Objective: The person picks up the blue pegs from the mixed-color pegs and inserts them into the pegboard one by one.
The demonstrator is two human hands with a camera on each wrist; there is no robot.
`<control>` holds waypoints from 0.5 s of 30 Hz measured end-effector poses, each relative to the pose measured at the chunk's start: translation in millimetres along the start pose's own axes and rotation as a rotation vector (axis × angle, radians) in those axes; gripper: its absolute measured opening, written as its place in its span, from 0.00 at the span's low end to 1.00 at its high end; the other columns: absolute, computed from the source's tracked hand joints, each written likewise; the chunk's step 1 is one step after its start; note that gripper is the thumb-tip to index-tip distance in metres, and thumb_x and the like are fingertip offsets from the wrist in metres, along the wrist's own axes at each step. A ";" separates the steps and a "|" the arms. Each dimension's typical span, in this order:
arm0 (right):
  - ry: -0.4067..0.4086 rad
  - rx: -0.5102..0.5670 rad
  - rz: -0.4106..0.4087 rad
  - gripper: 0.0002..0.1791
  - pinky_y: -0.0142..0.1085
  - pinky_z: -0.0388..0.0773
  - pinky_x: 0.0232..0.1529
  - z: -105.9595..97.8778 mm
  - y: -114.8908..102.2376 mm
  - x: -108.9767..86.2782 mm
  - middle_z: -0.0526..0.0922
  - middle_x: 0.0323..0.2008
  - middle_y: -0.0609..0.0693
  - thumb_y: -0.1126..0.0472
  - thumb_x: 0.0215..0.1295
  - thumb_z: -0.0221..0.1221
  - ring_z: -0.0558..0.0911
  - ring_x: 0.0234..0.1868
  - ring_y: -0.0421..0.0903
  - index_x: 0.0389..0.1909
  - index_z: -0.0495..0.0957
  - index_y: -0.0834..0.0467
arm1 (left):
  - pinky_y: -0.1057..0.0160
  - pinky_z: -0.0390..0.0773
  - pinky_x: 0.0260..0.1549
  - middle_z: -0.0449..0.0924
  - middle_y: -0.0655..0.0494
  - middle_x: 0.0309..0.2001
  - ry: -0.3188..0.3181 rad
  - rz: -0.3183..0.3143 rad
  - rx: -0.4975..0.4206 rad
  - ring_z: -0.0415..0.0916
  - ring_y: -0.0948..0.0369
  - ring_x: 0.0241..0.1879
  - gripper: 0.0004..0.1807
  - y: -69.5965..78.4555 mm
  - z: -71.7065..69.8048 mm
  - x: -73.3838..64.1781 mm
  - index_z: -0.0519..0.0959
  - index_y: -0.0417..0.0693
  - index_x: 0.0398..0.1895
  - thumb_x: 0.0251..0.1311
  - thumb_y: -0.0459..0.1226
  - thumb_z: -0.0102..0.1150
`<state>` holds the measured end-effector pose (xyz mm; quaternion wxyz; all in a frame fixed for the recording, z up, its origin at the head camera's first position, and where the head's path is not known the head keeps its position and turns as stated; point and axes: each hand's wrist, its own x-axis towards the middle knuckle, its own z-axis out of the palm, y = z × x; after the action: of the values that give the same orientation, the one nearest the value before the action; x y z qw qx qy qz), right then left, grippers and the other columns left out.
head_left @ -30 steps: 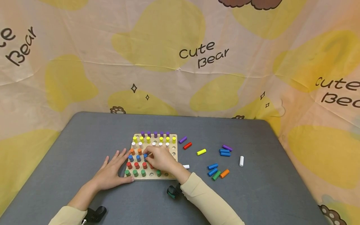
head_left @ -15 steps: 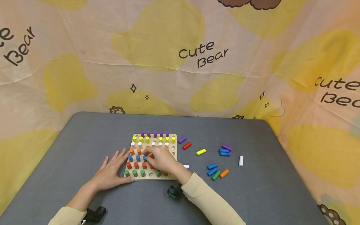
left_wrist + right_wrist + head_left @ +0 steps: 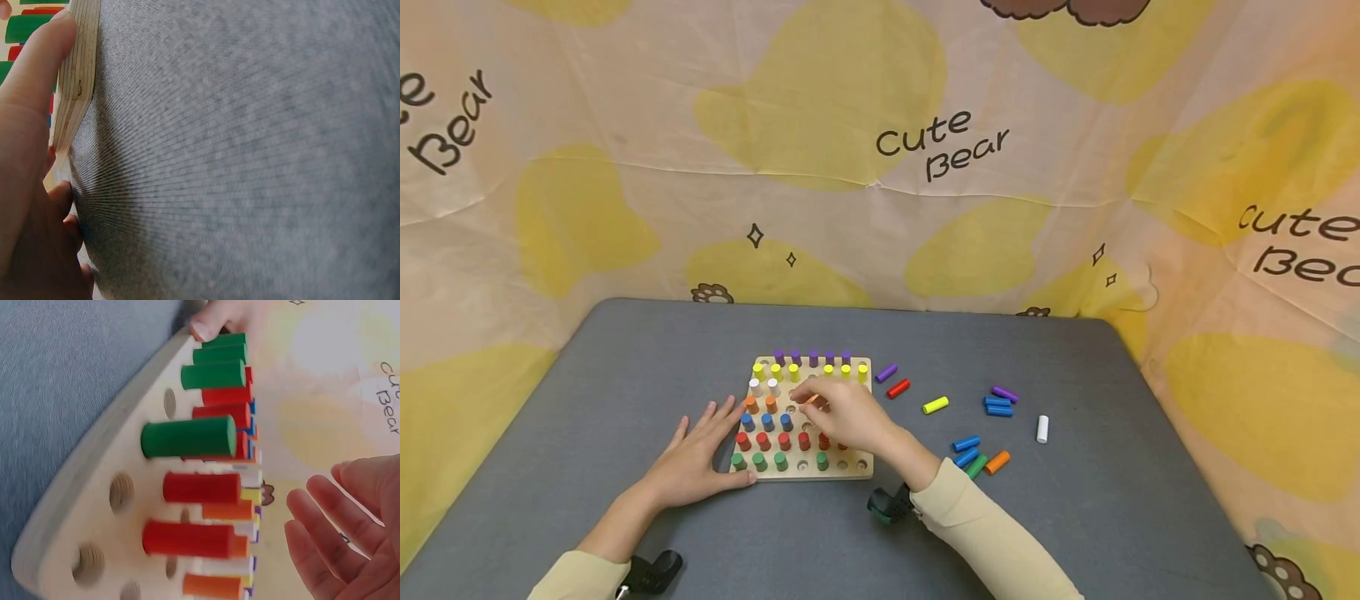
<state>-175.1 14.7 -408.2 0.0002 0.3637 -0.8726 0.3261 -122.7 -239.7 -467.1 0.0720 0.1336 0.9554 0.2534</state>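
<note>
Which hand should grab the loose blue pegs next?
Probably the right hand: it's nearer the loose blue pegs, which lie right of the board. The left hand touches the board's near left corner, farther away.

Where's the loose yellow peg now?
In the head view, the yellow peg lies on the gray table, right of the pegboard; its nearest neighbour is the loose red peg, up and to its left.

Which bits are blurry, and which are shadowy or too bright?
Head view: pegboard fairly sharp, evenly lit; left wrist view: gray tabletop blurry toward the right, dark shadow beside the pegboard; right wrist view: nearest red peg soft-edged, backdrop pale, washed out.
</note>
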 end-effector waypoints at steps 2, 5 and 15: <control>0.002 -0.006 -0.004 0.09 0.28 0.78 0.38 -4.8 1.4 -1.8 0.84 0.39 0.45 0.62 0.63 0.56 0.81 0.36 0.35 0.42 0.80 0.57 | 0.34 0.35 0.61 0.46 0.43 0.72 -0.003 0.000 -0.002 0.39 0.40 0.70 0.58 -0.1 -0.1 -0.1 0.52 0.52 0.72 0.39 0.67 0.61; -0.006 -0.028 0.000 0.09 0.27 0.78 0.37 -10.4 5.6 -5.0 0.84 0.39 0.45 0.62 0.63 0.56 0.81 0.36 0.36 0.43 0.80 0.57 | 0.34 0.35 0.61 0.45 0.43 0.72 -0.005 0.001 -0.005 0.39 0.40 0.70 0.58 -0.6 0.1 -0.3 0.51 0.52 0.72 0.39 0.66 0.62; -0.019 -0.008 -0.023 0.09 0.29 0.78 0.37 -26.2 23.3 -21.9 0.83 0.39 0.48 0.63 0.62 0.57 0.81 0.36 0.38 0.42 0.80 0.58 | 0.33 0.34 0.61 0.45 0.43 0.72 -0.006 0.004 -0.004 0.38 0.41 0.70 0.58 -2.3 1.4 0.7 0.51 0.52 0.72 0.39 0.66 0.62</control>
<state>-180.0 55.7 -406.1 -0.0029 0.3767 -0.8696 0.3193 -123.6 -240.7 -469.5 0.0748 0.1363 0.9544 0.2550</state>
